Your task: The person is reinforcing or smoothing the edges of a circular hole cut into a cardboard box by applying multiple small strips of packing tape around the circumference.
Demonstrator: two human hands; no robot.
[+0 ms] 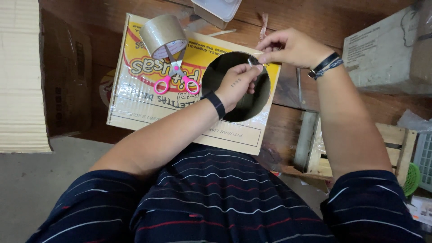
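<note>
Nearest the camera is the person's dark navy shirt with thin white and red stripes [216, 198], filling the lower part of the view. Just beyond it lies a flat yellow cardboard box with red printing and a large round hole cut in it [135, 103], resting on a brown wooden surface [315, 18]. The hole shows only darkness; what lies inside cannot be made out.

Over the hole's upper edge the two hands meet. The left hand [236, 83], with a black band at the wrist, pinches a small strip of clear tape [254, 62] between thumb and fingers. The right hand [290, 47], wearing a dark bracelet, is closed on the same strip from the other side, fingertips almost touching the left's.

On the box to the left of the hole lie pink-handled scissors [176, 78], and a roll of brown packing tape [163, 36] stands over their blades.

At the right, a pale wooden slatted crate [396, 144] sits near a green plastic basket [411, 179]. Farther off are a grey cardboard carton [382, 54] and, at the top edge, a white plastic tub [218, 8]. A stack of corrugated cardboard [20, 76] fills the left edge.
</note>
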